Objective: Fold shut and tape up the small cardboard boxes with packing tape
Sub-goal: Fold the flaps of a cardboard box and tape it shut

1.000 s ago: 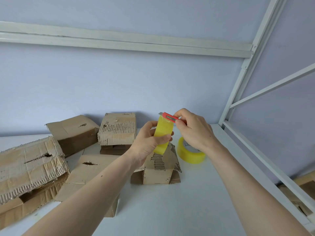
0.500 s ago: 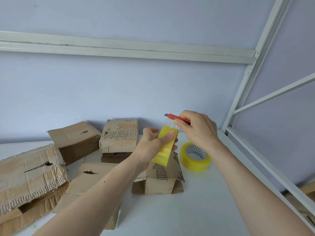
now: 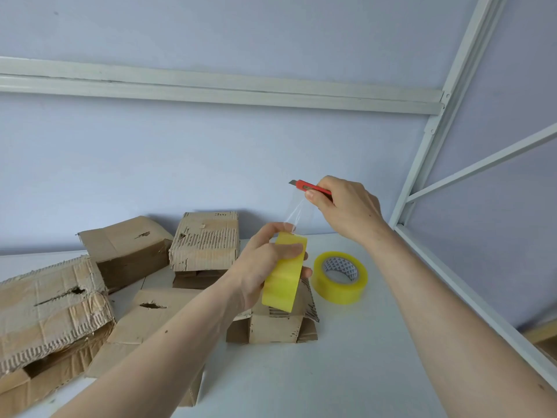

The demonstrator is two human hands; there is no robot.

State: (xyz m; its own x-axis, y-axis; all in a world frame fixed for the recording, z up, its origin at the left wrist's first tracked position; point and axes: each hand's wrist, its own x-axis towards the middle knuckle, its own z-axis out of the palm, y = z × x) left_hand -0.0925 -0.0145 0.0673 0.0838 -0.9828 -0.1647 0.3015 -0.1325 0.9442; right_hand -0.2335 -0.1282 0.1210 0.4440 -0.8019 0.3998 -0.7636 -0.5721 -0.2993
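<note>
My left hand grips a yellow roll of packing tape upright above a small worn cardboard box. My right hand holds a red utility knife and pinches the free end of a clear tape strip that stretches up from the roll. The knife's blade tip points left. A second yellow tape roll lies flat on the white table, right of the box.
Several battered cardboard boxes lie to the left: a big torn one, a flat one, one at the back left, and a ribbed one by the wall. A white metal frame borders the table's right side.
My right hand has risen and moved right, drawing a strip of clear tape off the roll. My left hand has tilted the roll and lowered it slightly.
</note>
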